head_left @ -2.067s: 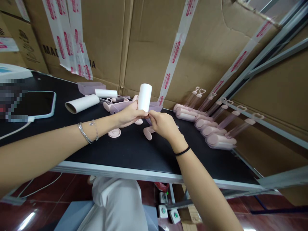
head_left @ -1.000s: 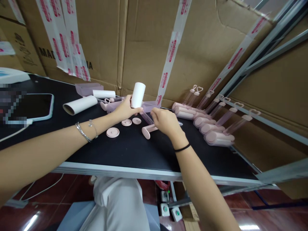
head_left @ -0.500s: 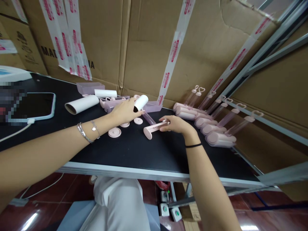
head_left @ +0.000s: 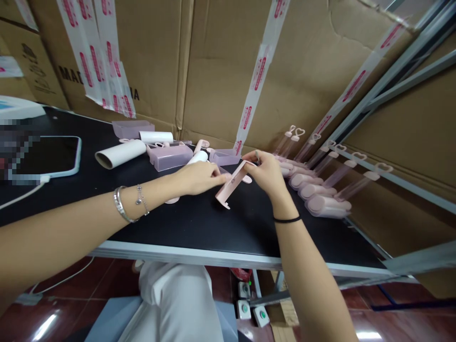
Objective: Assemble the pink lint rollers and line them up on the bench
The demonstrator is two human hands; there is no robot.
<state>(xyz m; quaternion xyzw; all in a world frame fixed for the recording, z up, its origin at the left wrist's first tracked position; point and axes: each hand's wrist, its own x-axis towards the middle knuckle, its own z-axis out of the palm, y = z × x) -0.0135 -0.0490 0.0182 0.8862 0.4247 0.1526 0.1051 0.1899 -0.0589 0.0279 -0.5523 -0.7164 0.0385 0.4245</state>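
A pale pink plastic bracket [head_left: 231, 186], long with bent ends, is tilted above the black table between my hands. My right hand [head_left: 264, 172] grips its upper end. The fingertips of my left hand [head_left: 203, 178] are closed at its left edge, near the middle. Behind my left hand a white tube [head_left: 198, 157] is partly hidden. A small pink piece [head_left: 247, 179] shows just under my right fingers. Part of a round pink cap [head_left: 172, 200] peeks out below my left wrist.
Translucent lilac trays [head_left: 173, 156] and white tubes [head_left: 121, 154] lie at the back left. Along the right stand several pink assemblies [head_left: 326, 205] with heart-shaped handles [head_left: 383, 167]. A phone [head_left: 50, 156] with a cable is far left; a cardboard wall [head_left: 217, 71] closes the back.
My left hand has moved right and down from the white tube, which now sits lower, onto the pink bracket. My right hand has raised and turned the bracket so that it stands more steeply.
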